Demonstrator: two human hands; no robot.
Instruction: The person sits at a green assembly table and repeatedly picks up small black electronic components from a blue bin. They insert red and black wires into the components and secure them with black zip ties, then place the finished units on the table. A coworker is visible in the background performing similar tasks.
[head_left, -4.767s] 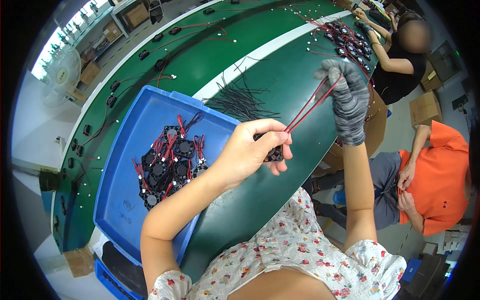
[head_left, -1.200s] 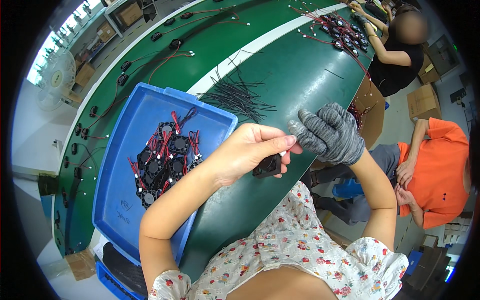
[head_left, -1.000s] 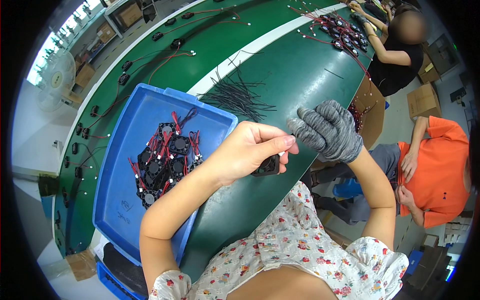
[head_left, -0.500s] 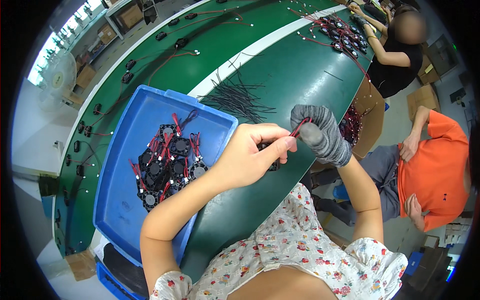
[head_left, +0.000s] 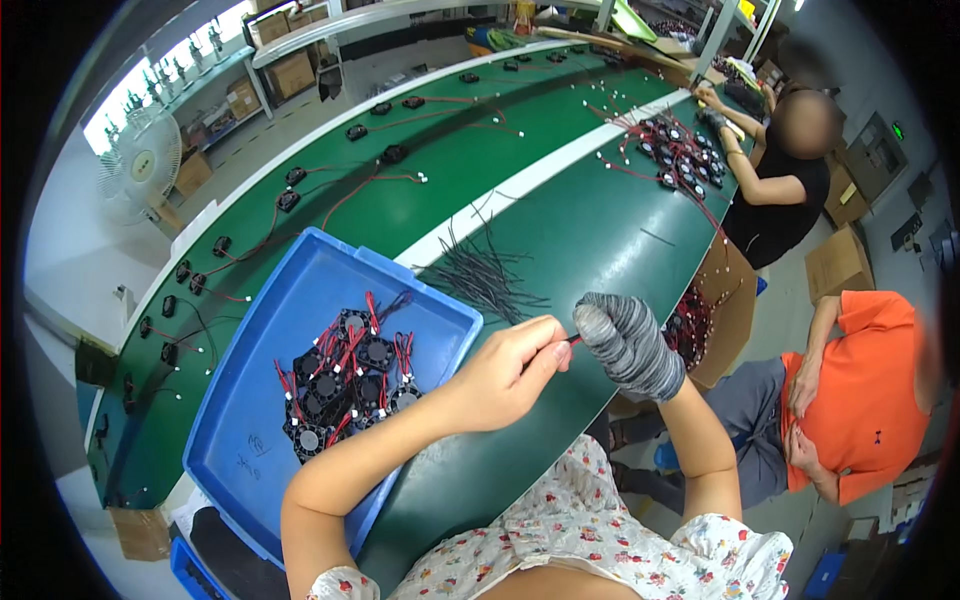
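My bare left hand (head_left: 512,376) is closed, its thumb and forefinger pinching a red and black cable (head_left: 574,339). A short piece of that cable spans the gap to my right hand (head_left: 630,346), which wears a grey knitted glove and has its fingers closed at the other end. What else lies inside either fist is hidden. Just beyond my hands a loose pile of thin black ties (head_left: 482,282) rests on the green table (head_left: 590,235). To the left, small black fans (head_left: 325,387) with bundled red leads lie in a blue tray (head_left: 240,420).
More fans (head_left: 680,155) with red leads are heaped at the far right. Others line the green belt (head_left: 330,180) behind a white strip. A cardboard box (head_left: 735,310) of wired parts stands right of the table. Two people, one in an orange shirt (head_left: 850,400), are on the right.
The view has tilted up, so the scene sits lower. A cable loop at my gloved fingers has given way to a short straight piece. The dark fan below my left hand is now hidden.
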